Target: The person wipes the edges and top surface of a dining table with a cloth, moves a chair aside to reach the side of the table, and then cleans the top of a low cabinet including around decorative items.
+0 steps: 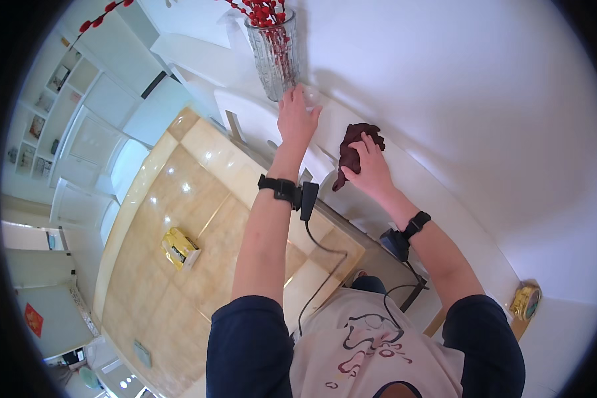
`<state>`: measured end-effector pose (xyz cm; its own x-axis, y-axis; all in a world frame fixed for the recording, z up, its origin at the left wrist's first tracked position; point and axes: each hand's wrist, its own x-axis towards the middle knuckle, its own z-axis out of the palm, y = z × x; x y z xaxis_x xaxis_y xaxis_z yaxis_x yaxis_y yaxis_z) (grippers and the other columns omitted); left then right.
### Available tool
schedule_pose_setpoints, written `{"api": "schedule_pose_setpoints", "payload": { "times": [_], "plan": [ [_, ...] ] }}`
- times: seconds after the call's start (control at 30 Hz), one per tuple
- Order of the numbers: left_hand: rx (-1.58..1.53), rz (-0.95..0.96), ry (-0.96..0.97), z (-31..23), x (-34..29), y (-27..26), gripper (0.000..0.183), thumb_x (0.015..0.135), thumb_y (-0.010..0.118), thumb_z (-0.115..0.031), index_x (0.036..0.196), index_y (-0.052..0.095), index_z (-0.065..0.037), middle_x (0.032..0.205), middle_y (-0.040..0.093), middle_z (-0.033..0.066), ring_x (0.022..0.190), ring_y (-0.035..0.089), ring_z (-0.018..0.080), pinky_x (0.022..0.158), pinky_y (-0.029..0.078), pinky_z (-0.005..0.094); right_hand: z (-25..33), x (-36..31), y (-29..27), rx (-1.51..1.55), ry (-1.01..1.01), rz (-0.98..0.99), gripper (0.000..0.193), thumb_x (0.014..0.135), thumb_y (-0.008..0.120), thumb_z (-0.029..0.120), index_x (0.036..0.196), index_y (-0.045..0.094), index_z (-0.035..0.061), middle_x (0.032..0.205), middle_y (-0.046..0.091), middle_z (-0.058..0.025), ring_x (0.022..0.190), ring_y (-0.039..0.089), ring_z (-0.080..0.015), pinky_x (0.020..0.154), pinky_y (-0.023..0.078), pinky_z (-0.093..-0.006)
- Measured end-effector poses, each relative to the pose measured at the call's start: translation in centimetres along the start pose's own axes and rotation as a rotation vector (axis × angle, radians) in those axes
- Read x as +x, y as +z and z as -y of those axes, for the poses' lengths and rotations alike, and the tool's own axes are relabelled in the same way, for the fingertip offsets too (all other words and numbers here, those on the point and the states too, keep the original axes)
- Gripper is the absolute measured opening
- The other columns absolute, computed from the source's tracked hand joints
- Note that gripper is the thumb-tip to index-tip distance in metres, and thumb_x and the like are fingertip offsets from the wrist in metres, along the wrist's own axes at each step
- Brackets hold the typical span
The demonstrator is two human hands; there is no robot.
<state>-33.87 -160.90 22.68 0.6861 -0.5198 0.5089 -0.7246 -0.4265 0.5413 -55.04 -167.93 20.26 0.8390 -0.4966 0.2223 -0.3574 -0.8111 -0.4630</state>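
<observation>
A clear ribbed glass vase (272, 60) with red berry stems (262, 12) stands on a white ledge (438, 186) along the wall. My left hand (298, 119) reaches to the foot of the vase, fingers stretched out and thumb apart. Beside those fingertips is a small clear, glassy shape (311, 97), too faint to name. To the right, my right hand (373, 171) lies over a crumpled dark maroon cloth (349, 156), its fingers pressing it on the ledge. Both wrists carry black straps with small devices and cables.
A glossy beige tiled table (225, 232) fills the left, bearing a yellow soft pack (179, 248) and a small grey-green flat object (142, 353). White chairs (89, 152) stand beyond it, and one chair back (245, 119) is between table and ledge. A gold-coloured item (526, 301) sits at lower right.
</observation>
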Motion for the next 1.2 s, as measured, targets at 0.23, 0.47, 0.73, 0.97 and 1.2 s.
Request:
{"api": "schedule_pose_setpoints", "payload": {
  "times": [0.23,0.47,0.73,0.97,1.2],
  "plan": [
    [-0.106,0.028,-0.065,1.4,1.2,0.1,0.061,0.07,0.081,-0.022,0.125,0.055,-0.009,0.112,0.06,0.0142,0.099,0.062,0.0333,0.084,0.052,0.0436,-1.0,2.1,0.2,0.11,-0.128,0.035,0.068,0.074,0.073,0.022,0.136,0.047,0.0105,0.147,0.041,-0.0228,0.139,0.036,-0.041,0.115,0.031,-0.0514],
    [-0.266,-0.155,-0.055,1.3,0.0,-5.8,0.056,0.068,0.084,-0.02,0.117,0.061,-0.006,0.103,0.062,0.0103,0.086,0.063,0.0255,0.076,0.053,0.0376,-1.7,11.0,3.0,0.145,-0.216,0.167,0.073,0.074,0.071,0.019,0.142,0.045,0.0146,0.152,0.038,-0.0193,0.141,0.034,-0.039,0.116,0.029,-0.0512],
    [-0.254,-0.113,-0.052,1.6,0.5,-6.1,0.06,0.071,0.086,-0.022,0.121,0.06,-0.001,0.115,0.063,0.0139,0.092,0.065,0.0225,0.076,0.057,0.0332,0.4,14.5,3.7,0.268,-0.519,0.327,0.048,0.063,0.064,-0.003,0.108,0.069,0.0133,0.137,0.056,-0.0137,0.13,0.048,-0.0348,0.11,0.038,-0.0473],
    [-0.163,0.004,0.012,1.0,1.1,-1.1,0.057,0.068,0.082,-0.023,0.117,0.06,-0.006,0.11,0.063,0.0143,0.093,0.064,0.0321,0.081,0.053,0.0407,-2.6,6.4,0.2,0.317,-0.368,0.257,0.04,0.064,0.065,-0.005,0.1,0.068,0.0125,0.134,0.058,-0.0116,0.132,0.047,-0.0331,0.112,0.035,-0.0465],
    [-0.136,0.074,-0.014,0.6,0.9,1.6,0.061,0.069,0.082,-0.023,0.122,0.057,-0.005,0.114,0.061,0.0157,0.102,0.062,0.0341,0.087,0.051,0.0436,-4.1,-1.2,-3.8,0.251,-0.241,0.184,0.042,0.066,0.068,-0.004,0.105,0.067,0.0125,0.138,0.055,-0.0128,0.137,0.042,-0.0354,0.116,0.028,-0.0498]
  ]
}}
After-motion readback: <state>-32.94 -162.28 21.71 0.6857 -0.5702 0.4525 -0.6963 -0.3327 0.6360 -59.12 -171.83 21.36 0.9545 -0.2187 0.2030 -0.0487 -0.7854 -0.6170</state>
